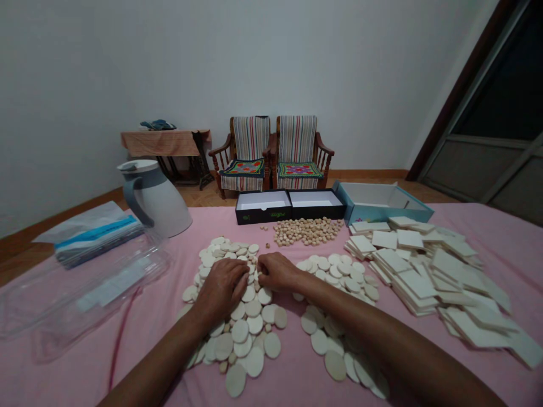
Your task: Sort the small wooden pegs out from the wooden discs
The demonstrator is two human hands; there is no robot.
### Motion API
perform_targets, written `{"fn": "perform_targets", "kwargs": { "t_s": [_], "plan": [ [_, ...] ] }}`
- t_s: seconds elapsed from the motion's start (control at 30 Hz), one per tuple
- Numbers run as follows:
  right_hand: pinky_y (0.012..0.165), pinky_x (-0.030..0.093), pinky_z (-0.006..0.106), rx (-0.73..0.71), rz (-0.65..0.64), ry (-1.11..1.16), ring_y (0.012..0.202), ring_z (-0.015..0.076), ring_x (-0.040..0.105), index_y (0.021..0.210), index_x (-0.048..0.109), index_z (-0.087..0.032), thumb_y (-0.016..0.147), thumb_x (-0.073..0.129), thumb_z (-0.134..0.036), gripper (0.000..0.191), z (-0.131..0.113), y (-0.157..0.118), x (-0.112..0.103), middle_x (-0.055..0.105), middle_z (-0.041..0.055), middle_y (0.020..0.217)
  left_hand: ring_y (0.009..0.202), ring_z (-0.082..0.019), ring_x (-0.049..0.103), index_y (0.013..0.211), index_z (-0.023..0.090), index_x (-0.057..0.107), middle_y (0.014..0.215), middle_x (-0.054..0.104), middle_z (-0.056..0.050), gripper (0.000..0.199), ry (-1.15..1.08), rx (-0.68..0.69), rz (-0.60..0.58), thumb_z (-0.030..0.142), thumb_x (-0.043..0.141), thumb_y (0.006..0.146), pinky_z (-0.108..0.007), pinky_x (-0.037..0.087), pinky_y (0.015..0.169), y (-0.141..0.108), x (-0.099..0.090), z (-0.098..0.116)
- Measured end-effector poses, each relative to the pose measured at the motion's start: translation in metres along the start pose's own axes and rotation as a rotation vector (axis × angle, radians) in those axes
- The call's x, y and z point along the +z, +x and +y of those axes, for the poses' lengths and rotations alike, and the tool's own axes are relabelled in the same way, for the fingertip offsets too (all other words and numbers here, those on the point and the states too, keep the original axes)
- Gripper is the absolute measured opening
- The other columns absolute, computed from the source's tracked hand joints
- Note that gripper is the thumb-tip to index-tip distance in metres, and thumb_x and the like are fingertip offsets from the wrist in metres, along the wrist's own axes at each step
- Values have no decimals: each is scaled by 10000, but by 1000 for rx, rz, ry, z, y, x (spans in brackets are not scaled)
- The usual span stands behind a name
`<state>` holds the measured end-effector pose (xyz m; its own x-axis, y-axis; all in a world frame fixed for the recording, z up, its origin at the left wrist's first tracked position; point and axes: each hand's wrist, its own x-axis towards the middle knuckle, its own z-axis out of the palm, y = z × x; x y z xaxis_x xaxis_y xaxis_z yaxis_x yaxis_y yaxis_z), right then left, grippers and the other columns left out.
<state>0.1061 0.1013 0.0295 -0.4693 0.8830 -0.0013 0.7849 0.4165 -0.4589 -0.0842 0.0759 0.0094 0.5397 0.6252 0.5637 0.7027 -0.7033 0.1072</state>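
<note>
The left hand (pixel 221 288) and right hand (pixel 278 271) rest, fingers curled, on a heap of pale wooden discs (pixel 240 330) on a pink cloth (pixel 144 339), square tiles (pixel 418 277) piled toward its right edge.

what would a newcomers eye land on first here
The pale round discs come first, spread in two big heaps across the middle of the pink cloth, with the left hand and right hand both at the heap on the left. To the right lies a sprawling pile of pale square tiles, while a heap of small round pieces sits behind the discs, just in front of an open black box.
</note>
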Motion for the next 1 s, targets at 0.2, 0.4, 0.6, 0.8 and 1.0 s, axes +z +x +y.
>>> {"fn": "perform_targets", "kwargs": {
  "t_s": [0.2,0.4,0.6,0.8,1.0],
  "plan": [
    [747,396,297,124,185,-35,937,230,601,1040,638,-99,823,493,-97,261,35,18,-16,675,166,1028,921,-242,641,952,171,673,988,706,-101,195,-6,-3,6,213,489,900,-442,497,846,0,-1,0],
    [818,420,274,40,166,5,971,193,615,989,684,-153,843,518,-72,236,41,32,-7,704,100,1034,920,-239,644,960,176,672,986,707,-101,196,-1,8,20,219,491,896,-436,502,853,1,-2,1],
    [838,423,288,-21,163,13,983,191,598,1019,675,-155,864,516,-103,228,37,35,-2,683,111,1065,925,-246,645,948,167,673,983,710,-106,202,3,9,13,212,482,900,-447,502,846,1,-3,2],
    [798,417,259,-124,127,23,879,164,590,980,667,-167,784,564,-62,246,24,32,0,677,65,973,941,-251,640,965,167,676,1001,706,-106,205,-4,-9,-9,203,487,895,-460,494,859,0,0,0],
    [738,388,250,-193,123,40,836,160,534,919,629,-168,746,562,-54,218,15,31,14,620,50,914,932,-243,640,953,171,672,988,704,-102,202,4,-6,2,192,484,885,-443,497,855,1,-1,1]
  ]
}}
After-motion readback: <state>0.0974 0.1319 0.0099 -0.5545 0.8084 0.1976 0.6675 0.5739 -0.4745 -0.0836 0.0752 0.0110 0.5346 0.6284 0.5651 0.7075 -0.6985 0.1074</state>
